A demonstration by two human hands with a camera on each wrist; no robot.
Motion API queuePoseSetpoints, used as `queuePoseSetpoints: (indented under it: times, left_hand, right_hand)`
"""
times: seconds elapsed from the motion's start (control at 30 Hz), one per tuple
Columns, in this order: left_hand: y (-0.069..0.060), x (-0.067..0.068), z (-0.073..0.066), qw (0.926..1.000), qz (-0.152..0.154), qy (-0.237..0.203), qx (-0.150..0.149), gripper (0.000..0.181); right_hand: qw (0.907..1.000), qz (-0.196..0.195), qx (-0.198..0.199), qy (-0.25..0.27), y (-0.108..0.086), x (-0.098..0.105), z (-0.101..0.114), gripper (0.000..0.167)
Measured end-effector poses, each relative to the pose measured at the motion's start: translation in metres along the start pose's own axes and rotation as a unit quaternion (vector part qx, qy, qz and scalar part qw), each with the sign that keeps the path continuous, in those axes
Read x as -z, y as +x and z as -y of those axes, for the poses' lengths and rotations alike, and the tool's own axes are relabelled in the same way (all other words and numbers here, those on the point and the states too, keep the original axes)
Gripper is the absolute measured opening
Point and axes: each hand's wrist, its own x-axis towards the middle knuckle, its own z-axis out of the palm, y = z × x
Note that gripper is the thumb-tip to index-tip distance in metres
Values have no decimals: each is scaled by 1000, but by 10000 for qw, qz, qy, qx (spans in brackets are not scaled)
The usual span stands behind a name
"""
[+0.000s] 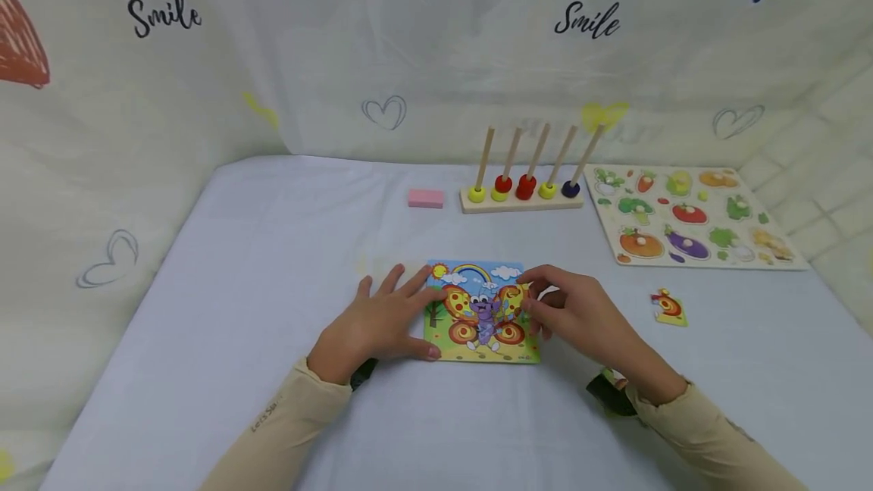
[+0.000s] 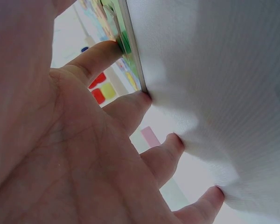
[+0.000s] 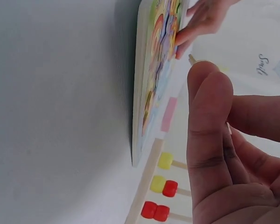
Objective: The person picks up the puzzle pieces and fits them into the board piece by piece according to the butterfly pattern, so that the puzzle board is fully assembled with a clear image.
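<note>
A butterfly picture puzzle (image 1: 484, 332) lies flat on the white cloth. Spread fingers of the left hand (image 1: 385, 320) rest at its left side, the thumb at the lower left edge; the left wrist view shows fingertips of this hand (image 2: 102, 126) against the board's edge and the cloth. Over the upper right edge, the right hand (image 1: 580, 317) pinches a small puzzle piece (image 1: 524, 289), mostly hidden by the fingers. In the right wrist view, thumb and fingers of that hand (image 3: 219, 149) meet above the board (image 3: 142, 84), and a thin tan edge (image 3: 192, 59) shows past them.
One loose puzzle piece (image 1: 671, 309) lies right of the right hand; another (image 1: 615, 378) is partly hidden by the right wrist. Behind the puzzle are a pink block (image 1: 426, 198) and a bead stand (image 1: 521, 205). A vegetable board (image 1: 702, 211) lies at the back right.
</note>
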Motion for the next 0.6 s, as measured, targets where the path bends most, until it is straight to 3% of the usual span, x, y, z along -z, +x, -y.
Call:
queuePoseSetpoints:
  times: [0.6]
  left_hand:
    - [0,0,0,10000,35,48,13,89]
  right_hand:
    - [9995,-256,-134,-131,9,-9,1,24]
